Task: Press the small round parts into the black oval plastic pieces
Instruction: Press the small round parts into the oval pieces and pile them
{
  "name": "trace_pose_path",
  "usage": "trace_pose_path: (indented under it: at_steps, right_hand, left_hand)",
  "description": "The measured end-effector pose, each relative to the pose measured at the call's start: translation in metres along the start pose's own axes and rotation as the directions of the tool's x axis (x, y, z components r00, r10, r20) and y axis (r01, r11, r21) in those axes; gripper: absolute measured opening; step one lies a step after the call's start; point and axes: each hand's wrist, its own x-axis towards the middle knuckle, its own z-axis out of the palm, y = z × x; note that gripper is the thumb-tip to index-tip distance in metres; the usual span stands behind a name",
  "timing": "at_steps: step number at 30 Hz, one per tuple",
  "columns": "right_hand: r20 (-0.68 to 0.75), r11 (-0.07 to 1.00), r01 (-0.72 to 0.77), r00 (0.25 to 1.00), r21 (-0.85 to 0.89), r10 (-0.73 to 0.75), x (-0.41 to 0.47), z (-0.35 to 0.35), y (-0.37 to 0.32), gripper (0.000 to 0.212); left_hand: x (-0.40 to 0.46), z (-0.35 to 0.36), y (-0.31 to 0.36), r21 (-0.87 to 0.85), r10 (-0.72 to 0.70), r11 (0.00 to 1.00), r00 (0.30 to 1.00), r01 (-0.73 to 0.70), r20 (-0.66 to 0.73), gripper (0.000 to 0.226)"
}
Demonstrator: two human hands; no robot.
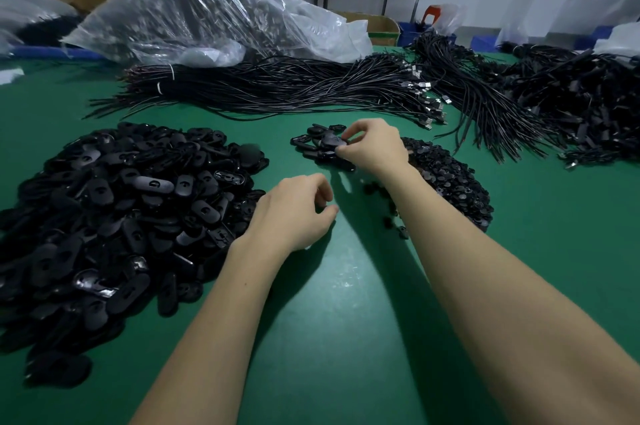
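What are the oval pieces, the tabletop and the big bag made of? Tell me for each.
Oval pieces: apparently hard moulded plastic, black, some matte, others glossy with sharp highlights.
Tabletop: looks like a green mat, perhaps rubber or vinyl; smooth, with a dull sheen and no seams in view.
Big bag: thin clear plastic film, crinkled and shiny, its dark contents showing through.

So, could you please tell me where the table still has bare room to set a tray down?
Bare green table lies between the forearms and right of the right forearm. It is crowded around the big oval-piece pile, the small pile under the right hand, the round parts and the cables.
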Motion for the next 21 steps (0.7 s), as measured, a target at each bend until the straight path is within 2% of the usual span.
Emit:
trace_pose_path:
  at_steps: [6, 8, 10, 13, 16, 19, 21]
  right_hand:
    - [-0.028, 0.998, -0.052, 0.998, -0.022, 0.052, 0.027, 0.002, -0.01, 0.029]
    - [-0.025, 0.999, -0.024, 0.999, -0.042, 0.023, 0.027, 0.001, -0.011, 0.028]
    - [0.003, 0.999, 0.044, 0.999, -0.023, -0.044, 0.024, 0.002, -0.013, 0.019]
    - [0.128, 0.987, 0.162, 0.979, -0.012, -0.159, 0.015, 0.006, -0.021, 0.009]
    - [0.268, 0.97, 0.244, 0.934, 0.0, -0.235, 0.008, 0.01, -0.036, 0.013]
    - [0.484, 0.937, 0.348, 0.826, -0.031, -0.29, -0.003, 0.015, -0.061, 0.012]
    - [0.574, 0.902, 0.428, 0.752, -0.049, -0.325, -0.012, 0.021, -0.081, 0.01]
  left_hand:
    - [0.0, 0.002, -0.002, -0.014, 0.01, 1.0, 1.0, -0.01, -0.007, 0.014]
    - [0.001, 0.003, -0.002, -0.019, 0.012, 1.0, 1.0, -0.012, -0.015, 0.014]
    - [0.001, 0.003, -0.002, -0.026, 0.009, 1.0, 1.0, -0.01, -0.015, 0.014]
    - [0.001, 0.003, -0.001, -0.03, 0.009, 0.999, 1.0, -0.009, -0.016, 0.013]
    - [0.001, 0.003, -0.001, -0.03, 0.007, 1.0, 1.0, -0.007, -0.019, 0.012]
    - [0.002, 0.002, 0.0, -0.029, -0.006, 1.0, 1.0, 0.007, 0.01, 0.008]
    - [0.002, 0.001, -0.001, -0.035, -0.004, 0.999, 0.999, 0.005, 0.037, 0.006]
